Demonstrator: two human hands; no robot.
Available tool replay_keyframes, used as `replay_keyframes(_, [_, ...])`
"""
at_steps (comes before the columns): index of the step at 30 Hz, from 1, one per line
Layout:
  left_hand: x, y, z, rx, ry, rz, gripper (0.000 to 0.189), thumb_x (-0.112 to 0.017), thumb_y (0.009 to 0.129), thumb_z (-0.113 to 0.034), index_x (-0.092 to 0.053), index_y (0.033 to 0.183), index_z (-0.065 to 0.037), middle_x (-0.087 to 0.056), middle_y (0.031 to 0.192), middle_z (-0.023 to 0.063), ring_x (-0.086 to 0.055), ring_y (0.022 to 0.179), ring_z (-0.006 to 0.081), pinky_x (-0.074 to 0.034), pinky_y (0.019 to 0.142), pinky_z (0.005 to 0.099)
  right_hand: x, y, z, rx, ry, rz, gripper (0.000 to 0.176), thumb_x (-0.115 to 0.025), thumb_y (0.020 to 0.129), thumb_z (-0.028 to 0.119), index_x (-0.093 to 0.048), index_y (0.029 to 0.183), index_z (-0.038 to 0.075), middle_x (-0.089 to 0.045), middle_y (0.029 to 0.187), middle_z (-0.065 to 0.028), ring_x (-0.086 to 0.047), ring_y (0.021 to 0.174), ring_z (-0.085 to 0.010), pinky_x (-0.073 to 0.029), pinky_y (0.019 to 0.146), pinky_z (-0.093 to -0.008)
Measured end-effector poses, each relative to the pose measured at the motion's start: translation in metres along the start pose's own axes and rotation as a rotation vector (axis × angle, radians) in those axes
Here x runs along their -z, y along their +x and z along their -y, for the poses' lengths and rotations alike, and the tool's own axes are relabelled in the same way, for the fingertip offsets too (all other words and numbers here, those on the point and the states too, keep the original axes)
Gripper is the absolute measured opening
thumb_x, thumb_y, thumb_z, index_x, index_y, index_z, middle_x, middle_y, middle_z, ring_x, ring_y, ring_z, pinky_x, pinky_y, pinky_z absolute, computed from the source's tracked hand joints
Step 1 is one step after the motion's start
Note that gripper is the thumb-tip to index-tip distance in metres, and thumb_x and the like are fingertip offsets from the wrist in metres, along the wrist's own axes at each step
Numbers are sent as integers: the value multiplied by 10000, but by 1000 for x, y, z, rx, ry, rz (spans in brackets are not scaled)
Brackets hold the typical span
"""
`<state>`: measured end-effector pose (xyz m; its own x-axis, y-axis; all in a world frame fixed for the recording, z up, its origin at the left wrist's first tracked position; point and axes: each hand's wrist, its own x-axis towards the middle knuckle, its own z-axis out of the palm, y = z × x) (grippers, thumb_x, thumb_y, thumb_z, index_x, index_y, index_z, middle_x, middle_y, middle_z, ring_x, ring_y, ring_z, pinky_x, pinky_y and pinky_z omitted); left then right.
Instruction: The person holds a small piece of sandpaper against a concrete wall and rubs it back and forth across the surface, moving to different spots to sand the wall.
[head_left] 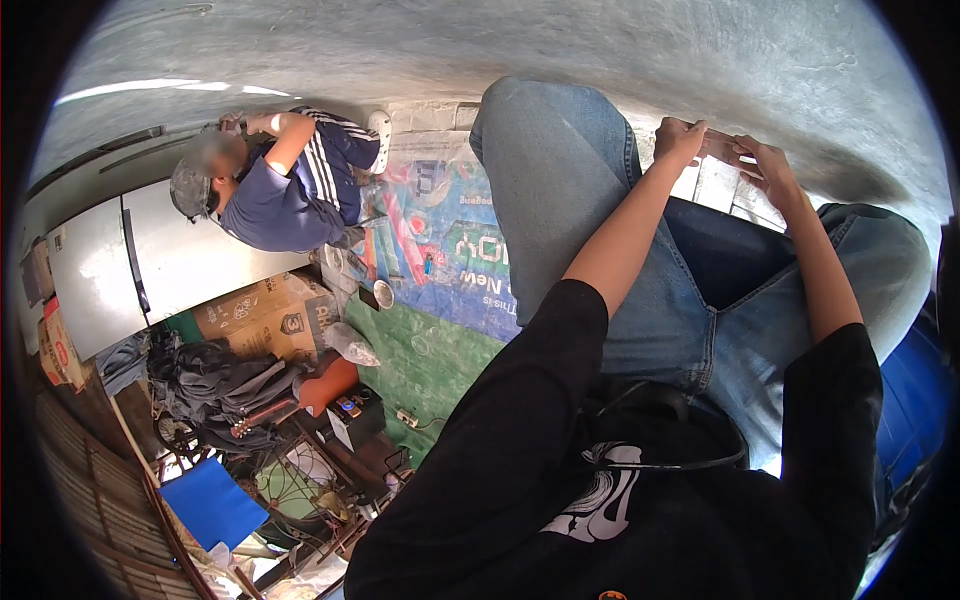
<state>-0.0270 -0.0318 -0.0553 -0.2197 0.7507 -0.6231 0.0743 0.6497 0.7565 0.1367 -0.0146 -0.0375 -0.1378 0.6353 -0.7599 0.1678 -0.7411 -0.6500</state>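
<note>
Both my hands are out in front of me near the grey wall, above the gap between my knees in blue jeans (570,190). My left hand (680,141) has its fingers closed together, close to one end of a small thin brownish piece (718,146). At the other end of that piece, my right hand (765,165) has its thumb and fingers bent around it. The piece is too small and blurred to name. Pale blocks (715,186) show below my hands.
Another person (285,190) in a dark blue shirt sits at the left by the wall. A printed tarp (430,230) and green sheet (430,355) cover the floor. Beyond lie a cardboard box (265,320), a cup (383,294), a guitar (328,385) and a blue panel (213,503).
</note>
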Motion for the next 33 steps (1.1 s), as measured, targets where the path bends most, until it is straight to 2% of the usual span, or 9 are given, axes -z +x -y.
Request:
replay_keyframes(9, [0, 2, 0, 14, -45, 9, 238, -522, 770, -179, -595, 714, 41, -629, 666, 129, -628, 561, 181, -527, 471, 272, -4, -1, -5, -42, 10, 11, 327, -476, 828, 331, -570, 968, 51, -570, 944, -35, -522, 875, -162, -401, 770, -291])
replay_keyframes(13, [-2, -2, -5, 19, -57, 43, 233, -523, 773, -175, -593, 712, 38, -627, 661, 130, -627, 557, 179, -522, 472, 275, 0, 4, -8, -105, 175, 36, 280, -477, 837, 301, -550, 986, 76, -568, 949, -37, -517, 876, -147, -409, 735, -280])
replay_keyframes(14, [-2, -3, -6, 9, -61, 53, 233, -526, 780, -181, -592, 734, 37, -627, 672, 131, -626, 566, 180, -521, 475, 279, 1, 4, -9, -145, 274, 58, 261, -477, 842, 288, -544, 991, 85, -566, 949, -34, -514, 875, -139, -410, 723, -274])
replay_keyframes(19, [-1, -4, -6, -10, -136, 70, 237, -527, 804, -201, -584, 815, 28, -625, 712, 128, -620, 580, 186, -516, 475, 290, -1, -1, -4, -86, 312, 87, 230, -514, 834, 263, -537, 991, 97, -562, 939, -16, -501, 861, -112, -409, 701, -234])
replay_keyframes(21, [2, -6, -10, -25, -273, 120, 234, -537, 807, -211, -571, 868, 13, -624, 775, 127, -622, 638, 196, -512, 500, 296, -4, -6, 2, -55, 325, 97, 239, -532, 827, 266, -535, 999, 99, -562, 934, -9, -497, 856, -105, -408, 699, -222])
replay_keyframes(25, [8, -16, -27, -114, -345, 210, 222, -551, 799, -201, -561, 888, 2, -622, 824, 117, -620, 704, 199, -505, 551, 293, -3, -7, 6, 26, 360, 116, 288, -572, 801, 296, -535, 1011, 103, -560, 942, -4, -480, 872, -94, -403, 705, -213])
replay_keyframes(27, [10, -17, -32, -170, -275, 290, 269, -546, 806, -215, -538, 970, -3, -600, 930, 113, -587, 871, 217, -481, 732, 340, 0, -5, 6, 57, 376, 139, 307, -579, 795, 313, -534, 1016, 105, -559, 947, -2, -474, 880, -95, -395, 717, -219])
replay_keyframes(33, [9, -15, -40, -219, -281, 338, 206, -562, 798, -143, -553, 939, 7, -607, 932, 122, -600, 856, 209, -485, 724, 309, 2, -15, 16, 180, 242, 108, 331, -588, 781, 349, -544, 1013, 118, -560, 974, 6, -459, 901, -101, -350, 758, -242])
